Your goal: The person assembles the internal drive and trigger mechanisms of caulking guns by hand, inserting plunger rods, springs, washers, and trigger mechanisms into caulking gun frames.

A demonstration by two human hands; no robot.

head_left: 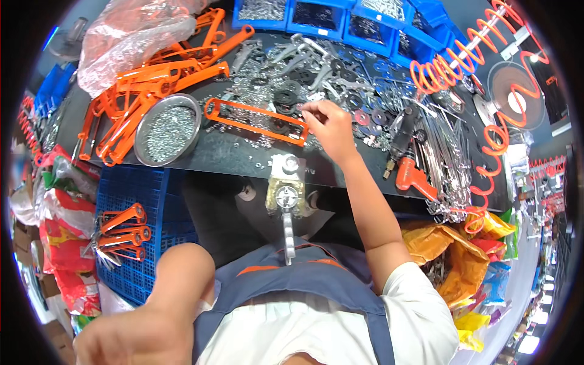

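My right hand [331, 128] is over the middle of the bench, its thumb and fingers drawn together at the right end of a long orange metal frame [261, 112]. What the fingertips pinch, if anything, is too small to make out. The frame lies at a slant on the bench among loose metal parts. Low at the left and close to the camera is my left hand [131, 337], blurred, with its fingers hidden. A metal clamp fixture [287, 188] with a lever is at the bench's front edge. Left of the frame, a steel bowl [196, 135] holds small shiny parts.
More orange frames [137, 79] are piled at the left beside a plastic bag [131, 39]. Blue bins [316, 18] line the back. An orange air screwdriver [413, 176] and thin metal rods [441, 152] lie right, under a coiled orange hose [499, 131]. A blue crate [128, 182] stands left.
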